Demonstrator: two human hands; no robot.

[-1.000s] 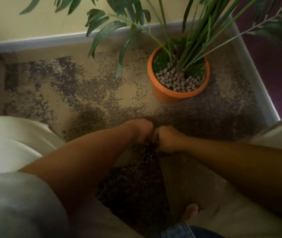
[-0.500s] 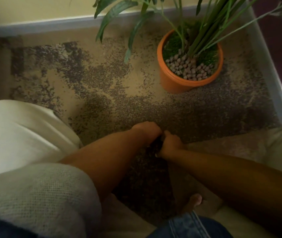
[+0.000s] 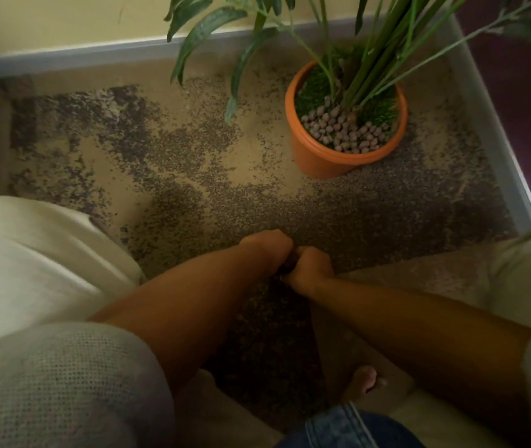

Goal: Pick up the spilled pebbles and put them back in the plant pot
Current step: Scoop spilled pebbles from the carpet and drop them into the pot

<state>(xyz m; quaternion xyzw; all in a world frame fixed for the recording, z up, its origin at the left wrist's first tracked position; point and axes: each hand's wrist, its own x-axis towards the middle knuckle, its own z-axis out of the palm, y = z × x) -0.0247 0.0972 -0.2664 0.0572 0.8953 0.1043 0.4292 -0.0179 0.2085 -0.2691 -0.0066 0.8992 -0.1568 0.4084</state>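
Note:
An orange plant pot (image 3: 325, 160) stands on the carpet at the upper right. Grey-pink pebbles (image 3: 341, 130) cover the front of its soil, with green stems and moss behind them. My left hand (image 3: 265, 250) and my right hand (image 3: 311, 266) are pressed together low on the carpet, well in front of the pot and to its left. Both have curled fingers, and a small dark clump of pebbles (image 3: 291, 266) shows in the gap between them. Whatever else lies under the palms is hidden.
The speckled beige and purple-grey carpet (image 3: 193, 163) runs to a grey skirting board (image 3: 79, 58) at the back and a pale threshold strip (image 3: 496, 150) on the right. Long green leaves (image 3: 206, 30) overhang the pot. My knees frame both sides, with a bare foot (image 3: 364, 381) below.
My hands have stayed together and drawn slightly toward me along the carpet, the fingers closing tighter. My head has shifted, so the pot now sits farther right and higher.

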